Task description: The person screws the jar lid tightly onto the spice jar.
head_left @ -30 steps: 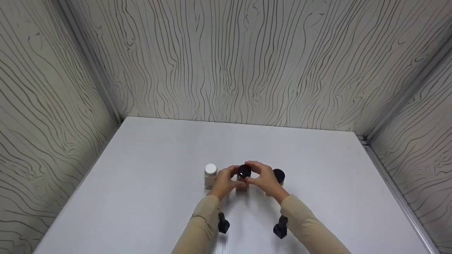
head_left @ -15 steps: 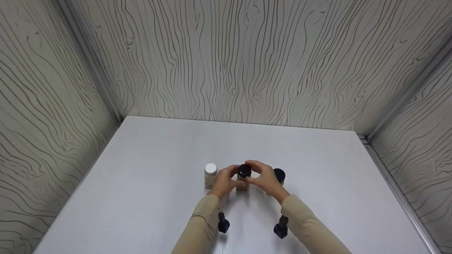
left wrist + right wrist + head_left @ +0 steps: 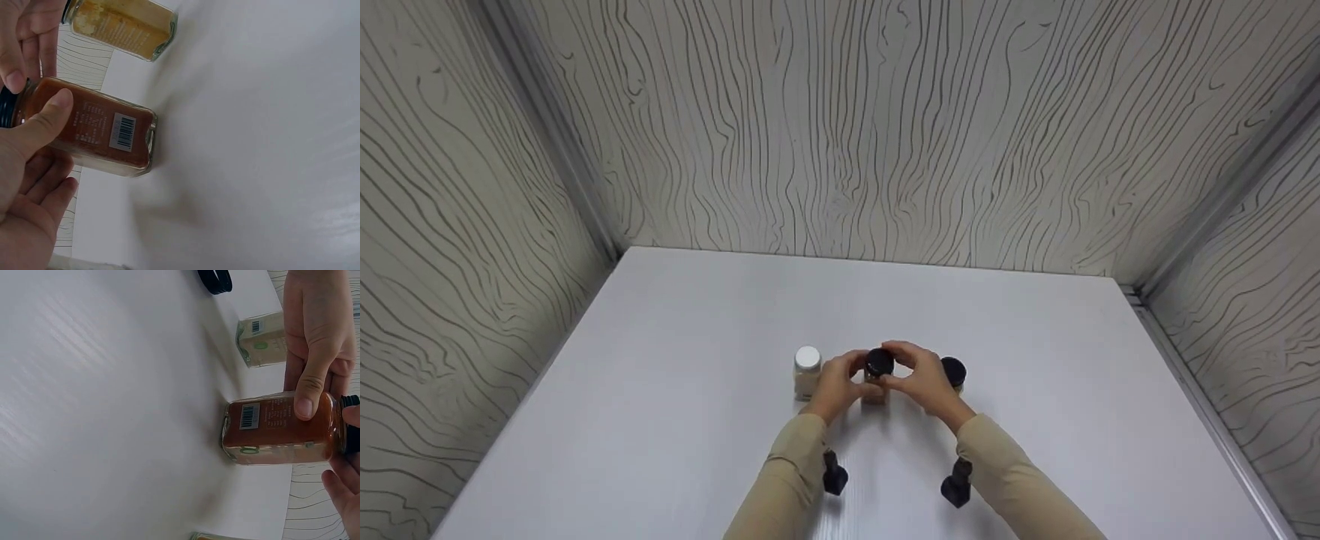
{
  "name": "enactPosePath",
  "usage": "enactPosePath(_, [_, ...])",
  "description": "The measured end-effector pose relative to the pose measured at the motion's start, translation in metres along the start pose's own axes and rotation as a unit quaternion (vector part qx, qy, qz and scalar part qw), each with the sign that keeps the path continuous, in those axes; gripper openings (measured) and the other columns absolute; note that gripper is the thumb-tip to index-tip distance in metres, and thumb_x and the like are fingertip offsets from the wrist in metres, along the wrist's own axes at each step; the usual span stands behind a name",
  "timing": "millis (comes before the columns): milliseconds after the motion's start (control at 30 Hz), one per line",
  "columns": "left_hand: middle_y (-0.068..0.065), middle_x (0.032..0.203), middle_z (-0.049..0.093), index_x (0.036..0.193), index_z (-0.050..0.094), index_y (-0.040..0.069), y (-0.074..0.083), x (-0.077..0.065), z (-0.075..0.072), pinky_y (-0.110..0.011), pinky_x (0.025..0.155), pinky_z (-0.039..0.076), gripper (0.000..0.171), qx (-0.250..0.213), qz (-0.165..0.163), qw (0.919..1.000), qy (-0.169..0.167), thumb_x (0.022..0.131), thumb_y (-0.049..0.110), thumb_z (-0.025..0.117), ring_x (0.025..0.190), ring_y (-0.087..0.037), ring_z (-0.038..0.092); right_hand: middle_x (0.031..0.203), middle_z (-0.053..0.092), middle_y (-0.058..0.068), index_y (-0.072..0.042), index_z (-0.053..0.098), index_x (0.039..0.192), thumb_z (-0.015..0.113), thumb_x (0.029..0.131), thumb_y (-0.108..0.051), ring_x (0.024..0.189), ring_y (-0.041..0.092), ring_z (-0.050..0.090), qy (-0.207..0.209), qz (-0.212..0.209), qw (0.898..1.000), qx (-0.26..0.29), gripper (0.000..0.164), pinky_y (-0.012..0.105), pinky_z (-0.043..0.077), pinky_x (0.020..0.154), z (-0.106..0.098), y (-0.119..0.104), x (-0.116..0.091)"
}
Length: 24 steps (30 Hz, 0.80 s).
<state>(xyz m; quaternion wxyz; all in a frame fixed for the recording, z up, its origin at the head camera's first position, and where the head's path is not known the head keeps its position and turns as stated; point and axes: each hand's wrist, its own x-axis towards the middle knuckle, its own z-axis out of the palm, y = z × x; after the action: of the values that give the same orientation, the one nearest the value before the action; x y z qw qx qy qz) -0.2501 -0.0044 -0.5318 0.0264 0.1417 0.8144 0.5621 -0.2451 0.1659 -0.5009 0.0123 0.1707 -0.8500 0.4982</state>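
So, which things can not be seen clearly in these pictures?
- Middle jar: head view, both hands cover most of its body.
- Its black cap: cut off by the frame edge in both wrist views.
- Label text on the middle jar: too small to read.
- Right jar: head view, right hand hides its body.
- Left hand: its grip is unclear there.

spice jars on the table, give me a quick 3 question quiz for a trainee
1. How many jars stand on the table?
2. True or false: the left hand lies flat on the table, touching nothing.
3. What colour is the cap of the left jar? A white, B black, C red

Key
1. Three: the left jar, the middle jar and the right jar.
2. False: it grips the middle jar's body, thumb on the glass, while the right hand holds its black cap.
3. A
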Motion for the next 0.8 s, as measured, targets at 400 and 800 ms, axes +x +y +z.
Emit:
enactPosePath(400, [-0.021,0.125,0.065,0.122,0.060,-0.004,-0.0025,-0.0005,0.0000,-0.041,0.109,0.050,0.052,0.004,0.017,0.9998,0.003,0.075,0.005,0.079,0.120,-0.033,0.062,0.127,0.062,0.026,0.008,0.056,0.126,0.075,0.080,-0.003,0.120,0.041,0.059,-0.013,0.002,1.000,0.023,0.052,0.048,0.050,0.108,-0.0013,-0.0015,-0.0010])
enactPosePath(800, [-0.021,0.124,0.066,0.122,0.060,-0.003,-0.0017,-0.0009,0.0002,-0.040,0.110,0.050,0.052,-0.002,0.014,0.9999,0.003,0.075,0.007,0.079,0.120,-0.032,0.062,0.125,0.063,0.026,0.008,0.059,0.123,0.076,0.078,-0.002,0.117,0.040,0.061,0.006,0.011,1.000,0.010,0.049,0.048,0.051,0.106,-0.0007,-0.0016,-0.0008])
